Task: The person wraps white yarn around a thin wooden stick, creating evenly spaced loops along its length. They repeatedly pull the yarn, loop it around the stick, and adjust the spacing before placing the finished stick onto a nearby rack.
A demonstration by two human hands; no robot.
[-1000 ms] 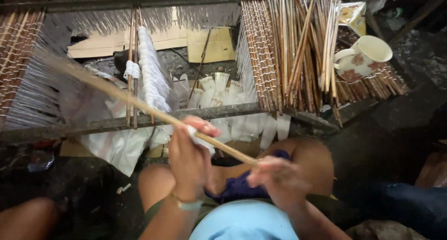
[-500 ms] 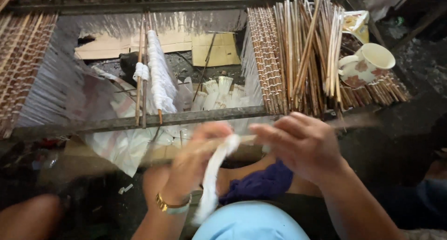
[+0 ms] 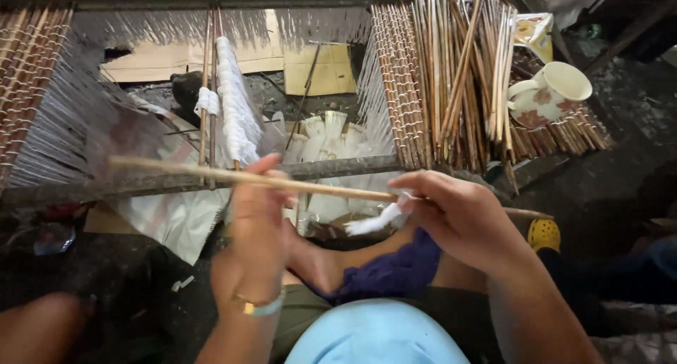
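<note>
Stick [image 3: 310, 186]: now level across the near loom [image 3: 331, 168] bar; a second ago slanted.
Left hand [image 3: 257, 219]: fingers wrapped on it.
Right hand [image 3: 462, 219]: pinching stick and white yarn [image 3: 374, 221].
Cup [image 3: 550, 92]: far right.

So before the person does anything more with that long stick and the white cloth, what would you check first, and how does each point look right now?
1. Left hand has the long stick: ok, fingers wrap it near the middle.
2. Right hand has the stick too: ok, it closes over the stick further along.
3. White cloth in place: ok, it sits at the stick by the right hand; how tightly it is wrapped, cannot tell.
4. Stick level: not ok, it slopes down toward the right.
5. Cup steady: cannot tell, it sits on a bed of loose sticks.
</note>
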